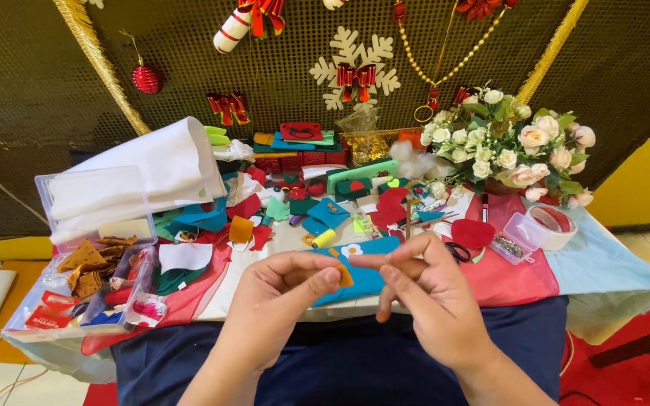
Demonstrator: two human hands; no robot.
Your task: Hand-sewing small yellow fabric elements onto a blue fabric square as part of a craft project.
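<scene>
My left hand [280, 297] and my right hand [426, 289] meet at the table's near edge, above my dark blue lap. Between the fingertips of both hands sits a small orange felt piece [344, 275]. My left thumb and forefinger pinch it, and my right forefinger and thumb touch its upper edge. Just behind the hands lies a blue felt sheet [366, 263] with a small white felt flower [351, 249] on it. Black scissors [458, 251] lie to the right of my right hand.
Felt scraps in red, teal, green and orange litter the table. A clear plastic box [88, 256] of orange pieces stands left, under a white felt roll [152, 169]. At right are a pin box [517, 239], a tape roll [554, 224] and a bouquet [513, 146]. Festive ornaments hang behind.
</scene>
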